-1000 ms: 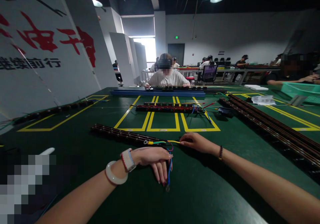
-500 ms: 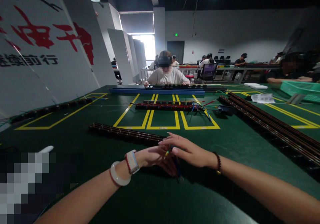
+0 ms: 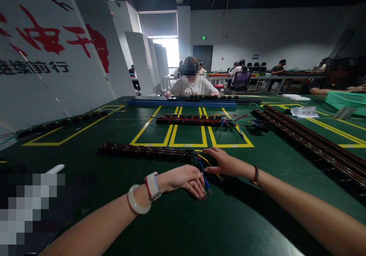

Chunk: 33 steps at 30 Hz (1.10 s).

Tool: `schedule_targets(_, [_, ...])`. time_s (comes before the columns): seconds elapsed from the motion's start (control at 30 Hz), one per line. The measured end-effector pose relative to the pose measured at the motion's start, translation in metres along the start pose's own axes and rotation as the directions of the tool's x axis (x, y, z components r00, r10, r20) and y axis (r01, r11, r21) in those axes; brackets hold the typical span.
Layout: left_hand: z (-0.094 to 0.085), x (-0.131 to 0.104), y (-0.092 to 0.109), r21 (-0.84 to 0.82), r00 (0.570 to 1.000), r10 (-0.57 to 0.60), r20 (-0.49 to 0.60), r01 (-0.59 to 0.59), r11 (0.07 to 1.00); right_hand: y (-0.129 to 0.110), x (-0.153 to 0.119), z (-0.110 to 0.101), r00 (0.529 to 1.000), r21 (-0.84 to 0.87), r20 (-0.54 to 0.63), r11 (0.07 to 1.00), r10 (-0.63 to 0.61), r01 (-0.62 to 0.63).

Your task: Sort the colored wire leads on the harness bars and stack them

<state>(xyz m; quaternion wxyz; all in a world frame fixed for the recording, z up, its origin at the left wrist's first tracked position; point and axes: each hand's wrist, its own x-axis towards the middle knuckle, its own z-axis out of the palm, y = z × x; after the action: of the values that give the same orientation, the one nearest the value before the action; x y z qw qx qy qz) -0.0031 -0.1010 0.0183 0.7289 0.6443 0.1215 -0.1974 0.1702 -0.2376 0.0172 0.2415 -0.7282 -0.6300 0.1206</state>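
Both hands sit at the near-right end of the long dark strip (image 3: 145, 151), which is the landmark here. Left hand (image 3: 185, 179) lies palm down just in front of that end, fingers together and flat, pinching nothing I can see; its fingertips are beside the wire tails. Right hand (image 3: 225, 163) is just right of the strip end, fingers extended and loosely together, thumb under; whether it nips a wire I cannot tell, as the wires run behind it. The wires (image 3: 204, 164) fan out of the strip end toward the person: a yellow one and a blue one, each ending in a small ring lug, plus a hint of red and green at the root. Beyond the strip: yellow floor-tape boxes on the green table (image 3: 177, 225), and a second wired strip (image 3: 194, 120) further back. Read: lead dressing stage, wires being sorted at the strip end. Next move likely needs one lead singled out with a fine pinch, without tugging the strip off line.
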Motion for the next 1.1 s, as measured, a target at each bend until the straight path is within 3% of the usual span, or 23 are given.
schedule_targets(0.2, [0.001, 0.001, 0.002, -0.026, 1.0, -0.018, 0.006, 0.018, 0.999, 0.001, 0.007, 0.001, 0.984, 0.086, 0.131, 0.987, 0.121, -0.133])
schedule_targets(0.47, [0.004, 0.004, 0.001, -0.022, 0.999, -0.022, -0.024, 0.021, 1.0, -0.003, 0.015, 0.018, 0.955, 0.103, 0.146, 0.956, 0.258, -0.274])
schedule_targets(0.7, [0.005, 0.004, 0.0, -0.027, 1.0, -0.012, -0.018, 0.011, 1.0, -0.006, 0.011, 0.017, 0.971, 0.14, 0.159, 0.969, 0.18, -0.202])
schedule_targets(0.87, [0.004, 0.005, -0.002, -0.064, 1.0, 0.002, -0.02, -0.004, 0.998, -0.014, 0.009, 0.009, 0.964, 0.161, 0.151, 0.956, 0.22, -0.244])
schedule_targets(1.0, [0.003, 0.007, -0.005, -0.166, 0.998, 0.054, -0.024, -0.057, 0.984, -0.015, 0.008, 0.007, 0.926, 0.437, 0.276, 0.824, 0.259, -0.361])
schedule_targets(1.1, [0.004, 0.009, -0.006, -0.243, 0.996, 0.077, -0.042, -0.085, 0.966, -0.012, 0.006, 0.005, 0.888, 0.715, 0.431, 0.539, 0.162, -0.446])
